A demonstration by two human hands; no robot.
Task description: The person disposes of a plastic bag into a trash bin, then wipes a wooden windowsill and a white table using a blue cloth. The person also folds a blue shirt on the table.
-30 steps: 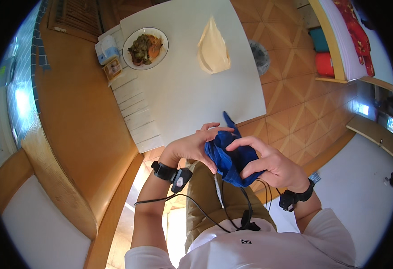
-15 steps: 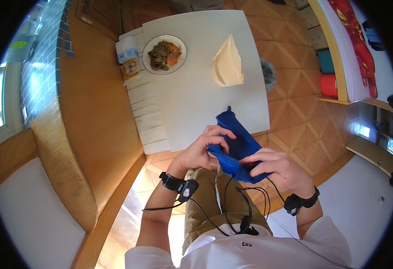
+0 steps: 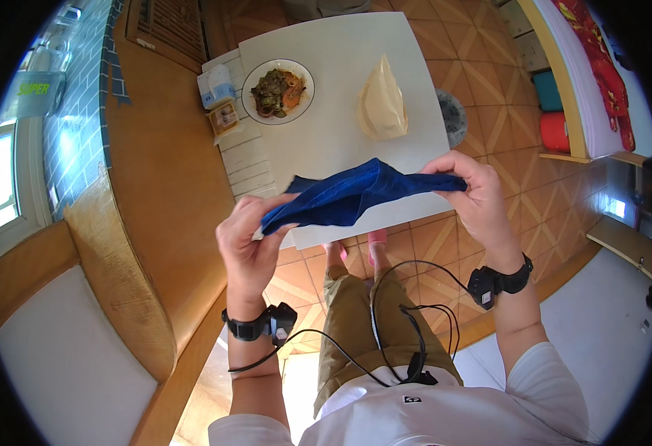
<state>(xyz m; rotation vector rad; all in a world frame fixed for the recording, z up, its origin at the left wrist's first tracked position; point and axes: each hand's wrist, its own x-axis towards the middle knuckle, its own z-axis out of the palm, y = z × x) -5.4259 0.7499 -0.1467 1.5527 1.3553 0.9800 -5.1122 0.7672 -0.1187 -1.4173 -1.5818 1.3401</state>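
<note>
A dark blue cloth is stretched between my two hands above the near edge of the white table. My left hand pinches its left end between thumb and fingers. At the other end, my right hand grips the narrower tip with the fingers closed on it. The middle of the cloth bunches up into folds, and its full shape cannot be made out.
On the table are a plate of cooked food and a cream-coloured paper-like bag. Small packages sit at its left edge. A wooden bench stands on the left. Cables run from my wrist bands across my lap.
My hands have moved apart and forward, left hand to the left and right hand to the right. The cloth, bunched up near my lap before, is now drawn out sideways over the table edge.
</note>
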